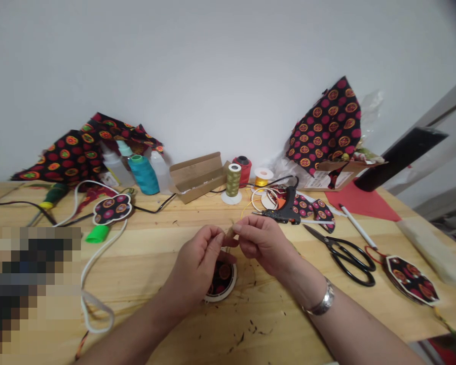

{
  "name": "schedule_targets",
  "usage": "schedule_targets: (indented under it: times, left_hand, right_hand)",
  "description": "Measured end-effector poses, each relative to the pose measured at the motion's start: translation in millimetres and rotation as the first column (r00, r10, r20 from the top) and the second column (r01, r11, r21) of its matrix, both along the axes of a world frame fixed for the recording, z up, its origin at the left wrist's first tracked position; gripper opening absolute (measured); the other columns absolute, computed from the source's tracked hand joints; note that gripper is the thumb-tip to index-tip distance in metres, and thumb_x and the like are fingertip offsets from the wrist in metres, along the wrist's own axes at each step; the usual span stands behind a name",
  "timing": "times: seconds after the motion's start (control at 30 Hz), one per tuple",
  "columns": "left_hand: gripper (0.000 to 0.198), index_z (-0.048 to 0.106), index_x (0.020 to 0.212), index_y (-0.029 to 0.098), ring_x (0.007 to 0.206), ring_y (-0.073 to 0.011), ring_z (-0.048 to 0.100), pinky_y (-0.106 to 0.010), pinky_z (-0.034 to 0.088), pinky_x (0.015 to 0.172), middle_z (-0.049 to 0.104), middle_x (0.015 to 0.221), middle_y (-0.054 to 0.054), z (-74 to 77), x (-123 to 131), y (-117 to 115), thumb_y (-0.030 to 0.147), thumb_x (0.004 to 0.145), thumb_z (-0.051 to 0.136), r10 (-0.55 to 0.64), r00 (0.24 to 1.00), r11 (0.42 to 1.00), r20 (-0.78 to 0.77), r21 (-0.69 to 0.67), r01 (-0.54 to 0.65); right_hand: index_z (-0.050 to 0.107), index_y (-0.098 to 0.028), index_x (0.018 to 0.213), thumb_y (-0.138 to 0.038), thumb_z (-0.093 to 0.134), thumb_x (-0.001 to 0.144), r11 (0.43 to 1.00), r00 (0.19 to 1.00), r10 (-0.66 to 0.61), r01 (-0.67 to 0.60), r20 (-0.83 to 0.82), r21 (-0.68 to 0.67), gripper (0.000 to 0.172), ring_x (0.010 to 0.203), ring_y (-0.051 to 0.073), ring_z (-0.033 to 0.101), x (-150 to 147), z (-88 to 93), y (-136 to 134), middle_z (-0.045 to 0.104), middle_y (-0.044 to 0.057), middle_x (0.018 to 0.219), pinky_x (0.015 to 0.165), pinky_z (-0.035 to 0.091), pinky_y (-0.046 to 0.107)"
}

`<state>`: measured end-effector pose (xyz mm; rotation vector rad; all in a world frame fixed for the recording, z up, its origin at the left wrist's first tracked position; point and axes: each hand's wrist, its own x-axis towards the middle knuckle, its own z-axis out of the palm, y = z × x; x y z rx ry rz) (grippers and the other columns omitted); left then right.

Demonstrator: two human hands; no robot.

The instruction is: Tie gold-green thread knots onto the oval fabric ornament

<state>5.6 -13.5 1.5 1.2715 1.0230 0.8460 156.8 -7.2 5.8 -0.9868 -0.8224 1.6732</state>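
My left hand (195, 261) and my right hand (266, 246) meet over the middle of the table, both pinched closed. Between their fingertips is a small bit of thin olive-tan thread (230, 231), partly covered by the fingers. Just under my left hand is a round piece with a white rim and dark fruit-patterned fabric (226, 276). My left fingers overlap its top, and I cannot tell whether they grip it. A silver bracelet (323, 299) circles my right wrist.
Black scissors (351, 258) lie right of my right hand, near a fabric-covered octagonal piece (412, 281). Beyond the hands are a glue gun (283, 210), an olive thread spool (233, 181) and an open cardboard box (199, 177). A white cord (84, 274) loops at left.
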Motion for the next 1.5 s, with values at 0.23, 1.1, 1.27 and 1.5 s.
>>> schedule_targets:
  times: [0.23,1.1,1.27,1.5]
  left_hand:
    - [0.014,0.051,0.082,0.021,0.071,-0.0173,0.064,-0.027,0.047,0.065,0.063,0.08,0.0,0.8,0.4,-0.4,0.035,0.084,0.047,0.003,0.998,0.999,-0.055,0.052,0.0]
    - [0.022,0.058,0.089,0.016,0.041,-0.0047,0.03,-0.016,0.024,0.041,0.044,0.049,0.007,-0.3,-2.2,6.7,0.036,0.081,0.053,-0.004,0.994,0.993,0.106,-0.119,0.017]
    - [0.025,0.06,0.09,0.016,0.044,-0.0053,0.03,-0.016,0.024,0.042,0.036,0.047,0.009,4.9,-2.7,6.3,0.038,0.079,0.056,-0.007,1.0,0.995,0.019,-0.102,0.009]
    - [0.027,0.061,0.076,0.015,0.043,-0.0063,0.029,-0.018,0.02,0.042,0.038,0.048,0.007,3.0,-5.4,1.5,0.04,0.081,0.051,-0.187,0.982,0.97,0.009,-0.156,0.186]
  right_hand:
    - [0.057,-0.01,0.06,-0.024,0.066,0.066,0.99,0.986,0.108,-0.119,-0.124,-0.082,0.018,0.035,-0.001,0.031,1.8,2.5,0.8,0.061,0.001,0.059,0.036,0.014,0.016]
    - [0.05,-0.014,0.064,-0.028,0.07,0.067,0.999,0.998,0.047,-0.047,0.03,0.012,0.024,0.035,0.0,0.027,4.9,-0.8,4.3,0.041,-0.009,0.045,0.035,0.012,0.016]
    - [0.051,-0.014,0.063,-0.028,0.07,0.066,0.998,0.998,0.052,-0.052,0.045,0.019,0.024,0.035,0.0,0.027,7.6,-0.6,5.7,0.04,-0.009,0.044,0.035,0.013,0.016]
    - [0.048,-0.014,0.062,-0.028,0.07,0.066,0.996,0.996,-0.075,0.072,0.045,0.057,0.026,0.034,-0.001,0.024,22.8,7.4,14.0,0.038,-0.009,0.045,0.035,0.011,0.016]
